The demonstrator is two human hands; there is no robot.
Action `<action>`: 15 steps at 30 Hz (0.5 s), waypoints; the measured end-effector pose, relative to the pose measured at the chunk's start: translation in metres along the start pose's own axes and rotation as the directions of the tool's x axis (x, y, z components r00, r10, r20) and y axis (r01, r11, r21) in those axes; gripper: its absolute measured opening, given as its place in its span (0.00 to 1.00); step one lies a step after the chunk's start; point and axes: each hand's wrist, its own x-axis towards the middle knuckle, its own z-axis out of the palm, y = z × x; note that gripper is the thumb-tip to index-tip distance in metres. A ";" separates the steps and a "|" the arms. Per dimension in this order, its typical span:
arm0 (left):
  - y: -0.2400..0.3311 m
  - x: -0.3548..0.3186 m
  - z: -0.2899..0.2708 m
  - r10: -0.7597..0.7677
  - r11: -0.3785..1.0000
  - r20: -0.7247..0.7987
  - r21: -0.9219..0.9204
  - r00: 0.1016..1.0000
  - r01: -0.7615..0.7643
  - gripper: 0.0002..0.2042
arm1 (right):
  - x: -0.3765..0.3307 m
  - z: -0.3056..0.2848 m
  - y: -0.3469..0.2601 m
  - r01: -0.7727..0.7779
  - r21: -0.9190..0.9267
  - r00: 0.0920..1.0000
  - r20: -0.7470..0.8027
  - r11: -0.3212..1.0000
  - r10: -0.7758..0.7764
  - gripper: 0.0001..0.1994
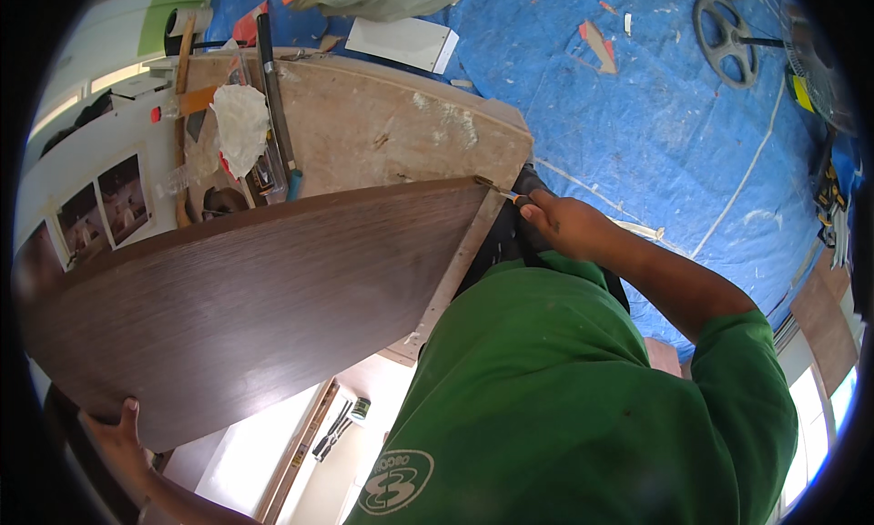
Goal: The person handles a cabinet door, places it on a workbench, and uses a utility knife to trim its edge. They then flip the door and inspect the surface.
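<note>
A: Position of the panel?
B: Dark brown wood-grain panel (pixel 264 288), lying over the tan workbench (pixel 364 115), its left end projecting beyond it. Long axis runs from lower left to upper right, slightly slanted; narrow right end faces the person's right side.

A: And the tool?
B: Slim hand tool (pixel 499 191), metal head, orange on the handle. Points up and left from the fist, head at the panel's far right corner. Exact kind too small to tell.

A: Right fingers?
B: Right hand (pixel 555 223): curled closed round the handle, thumb along it, no gap visible. Forearm comes in from the right.

A: Left?
B: Left hand (pixel 118 434), at the panel's lower left end. Thumb upright against the panel, fingers set well apart from it, toward the end edge. Fingertips unclear; cannot tell whether they grip or only steady.

A: Surroundings?
B: Beyond the panel, on the bench: crumpled whitish wrap (pixel 241 129), with a long dark bar (pixel 270 88) just beside it. White box (pixel 402 44) near the bench's far edge. Blue sheeting (pixel 655 133) covers the floor to the right.
</note>
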 end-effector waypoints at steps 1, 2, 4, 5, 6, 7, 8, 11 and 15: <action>0.001 0.000 0.000 -0.006 1.000 -0.002 0.022 1.000 0.006 0.41 | -0.001 0.000 0.000 0.012 0.005 1.000 -0.007 1.000 -0.012 0.21; 0.002 0.001 -0.001 0.000 1.000 0.015 -0.001 1.000 0.000 0.42 | -0.002 0.001 0.001 0.023 0.011 1.000 -0.013 1.000 -0.023 0.21; 0.004 0.002 -0.001 -0.013 1.000 0.029 -0.001 1.000 0.013 0.42 | -0.005 0.001 0.004 0.037 0.020 0.999 -0.027 0.999 -0.037 0.20; 0.004 0.003 0.000 -0.005 1.000 0.031 -0.010 1.000 0.005 0.42 | -0.006 0.002 0.005 0.039 0.022 0.999 -0.032 0.999 -0.038 0.20; 0.004 0.004 0.000 0.002 1.000 0.022 -0.015 1.000 -0.002 0.43 | -0.007 0.002 0.006 0.041 0.024 0.998 -0.040 0.999 -0.040 0.20; 0.004 0.005 0.001 0.000 1.000 0.015 0.007 1.000 0.000 0.43 | -0.009 0.002 0.008 0.037 0.020 0.999 -0.037 0.999 -0.036 0.21; 0.003 0.006 0.002 0.017 0.999 0.027 -0.028 0.999 -0.016 0.43 | -0.010 0.003 0.010 0.033 0.016 0.999 -0.031 0.999 -0.032 0.21; 0.001 0.010 0.003 0.032 0.999 0.049 -0.009 0.998 -0.031 0.44 | -0.010 0.003 0.014 0.004 0.005 1.000 -0.012 1.000 -0.004 0.22; 0.003 0.006 -0.002 -0.003 0.999 0.005 0.041 1.000 0.003 0.44 | -0.011 0.002 0.014 0.024 0.041 0.999 -0.039 0.999 -0.022 0.22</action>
